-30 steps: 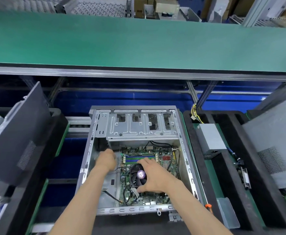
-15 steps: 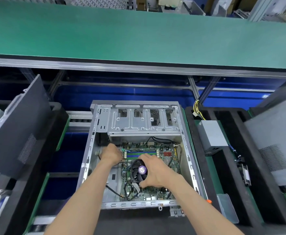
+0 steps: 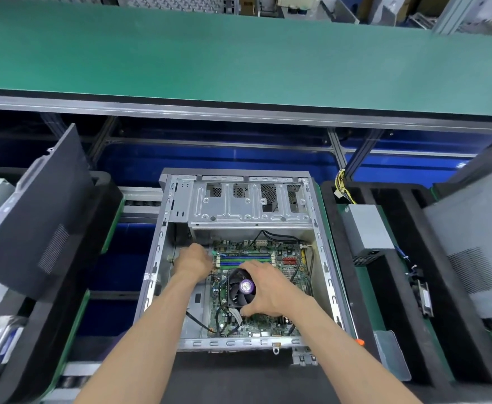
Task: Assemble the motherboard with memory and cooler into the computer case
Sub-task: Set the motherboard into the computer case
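Note:
An open grey computer case [image 3: 323, 258] lies on its side in the middle of the view. Inside it sits the green motherboard [image 3: 290, 262] with blue and green memory slots [image 3: 243, 258] and a black round cooler [image 3: 240, 290] with a purple centre. My right hand [image 3: 271, 290] curls round the right side of the cooler, thumb at its near edge. My left hand [image 3: 193, 262] holds the motherboard's far left corner, its fingers curled over the edge and hidden.
A drive cage [image 3: 250, 205] fills the case's far end. A grey power supply [image 3: 367, 228] with yellow wires lies in the black foam tray [image 3: 341, 281] at right. A dark side panel [image 3: 31, 211] leans at left. A green conveyor [image 3: 239, 59] runs behind.
The camera moved nearer, so the case sits lower in view. My left hand slid a little right, toward the board's corner. My right hand keeps its grip on the cooler.

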`<state>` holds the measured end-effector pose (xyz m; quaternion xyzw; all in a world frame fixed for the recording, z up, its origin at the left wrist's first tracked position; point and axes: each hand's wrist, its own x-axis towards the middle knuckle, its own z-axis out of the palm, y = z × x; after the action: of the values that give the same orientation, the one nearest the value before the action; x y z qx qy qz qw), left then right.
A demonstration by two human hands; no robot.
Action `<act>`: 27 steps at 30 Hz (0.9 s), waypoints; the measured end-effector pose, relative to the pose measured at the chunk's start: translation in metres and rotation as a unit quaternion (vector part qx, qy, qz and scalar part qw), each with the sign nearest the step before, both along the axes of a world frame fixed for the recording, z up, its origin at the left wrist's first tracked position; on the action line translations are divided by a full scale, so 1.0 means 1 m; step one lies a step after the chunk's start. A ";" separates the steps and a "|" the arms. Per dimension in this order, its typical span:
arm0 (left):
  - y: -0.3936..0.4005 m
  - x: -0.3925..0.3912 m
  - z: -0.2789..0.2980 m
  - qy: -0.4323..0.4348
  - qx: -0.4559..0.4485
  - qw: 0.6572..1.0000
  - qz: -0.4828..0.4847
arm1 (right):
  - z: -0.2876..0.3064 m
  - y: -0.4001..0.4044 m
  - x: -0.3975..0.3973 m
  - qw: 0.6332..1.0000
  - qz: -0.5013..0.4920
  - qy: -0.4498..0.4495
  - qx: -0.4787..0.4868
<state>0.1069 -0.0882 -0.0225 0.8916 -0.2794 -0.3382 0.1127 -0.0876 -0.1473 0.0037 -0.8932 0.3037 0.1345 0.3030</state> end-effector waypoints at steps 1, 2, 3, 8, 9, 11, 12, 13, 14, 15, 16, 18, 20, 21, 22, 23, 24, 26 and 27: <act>0.001 -0.001 0.002 -0.021 0.018 1.000 -0.012 | 0.000 0.000 0.000 1.000 0.000 0.001 0.005; 0.003 -0.001 0.004 -0.045 0.038 0.998 -0.028 | 0.000 0.001 -0.001 1.000 0.001 0.001 0.008; 0.004 -0.002 0.005 -0.070 0.060 0.995 -0.046 | 0.000 0.001 -0.002 1.000 0.003 0.003 0.009; 0.007 -0.002 0.006 -0.136 0.118 0.976 -0.125 | -0.001 0.008 -0.003 0.993 0.066 0.024 -0.093; 0.008 -0.002 0.006 -0.135 0.128 0.973 -0.136 | -0.001 0.009 -0.003 0.991 0.078 0.021 -0.111; 0.009 -0.002 0.008 -0.126 0.142 0.971 -0.142 | 0.000 0.011 -0.002 0.987 0.093 0.014 -0.133; 0.010 -0.002 0.010 -0.121 0.138 0.974 -0.135 | 0.000 0.011 -0.002 0.986 0.095 0.011 -0.134; 0.010 -0.002 0.013 -0.112 0.120 0.979 -0.122 | 0.001 0.011 -0.002 0.987 0.094 0.009 -0.131; 0.010 -0.003 0.016 -0.097 0.086 0.987 -0.098 | 0.001 0.010 -0.002 0.988 0.093 0.010 -0.124; 0.009 -0.003 0.018 -0.070 0.041 0.995 -0.065 | 0.000 0.010 -0.002 0.989 0.093 0.012 -0.115; 0.008 -0.004 0.020 -0.031 -0.016 0.999 -0.026 | 0.000 0.010 -0.002 0.990 0.092 0.014 -0.103; 0.005 -0.003 0.025 0.049 -0.148 0.986 0.065 | -0.001 0.009 -0.003 0.993 0.089 0.014 -0.077; 0.006 -0.002 0.031 0.119 -0.259 0.945 0.157 | -0.002 0.009 -0.003 0.995 0.082 0.005 -0.063; 0.006 0.000 0.034 0.152 -0.299 0.922 0.192 | -0.002 0.009 -0.003 0.995 0.077 -0.003 -0.059; 0.006 0.001 0.036 0.184 -0.330 0.902 0.211 | -0.003 0.009 -0.003 0.996 0.071 -0.011 -0.055; 0.007 0.002 0.038 0.211 -0.350 0.886 0.218 | -0.003 0.009 -0.002 0.996 0.066 -0.017 -0.052; 0.007 0.002 0.039 0.238 -0.366 0.872 0.221 | -0.003 0.009 -0.001 0.997 0.062 -0.021 -0.049; 0.007 0.001 0.040 0.287 -0.389 0.849 0.215 | -0.002 0.009 -0.001 0.997 0.060 -0.023 -0.050; 0.007 -0.001 0.041 0.300 -0.400 0.845 0.191 | -0.001 0.008 -0.001 0.997 0.060 -0.024 -0.052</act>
<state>0.1059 -0.0808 0.0187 0.6598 -0.1672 -0.4202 0.6002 -0.0885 -0.1390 0.0024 -0.9273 0.2490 0.1149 0.2546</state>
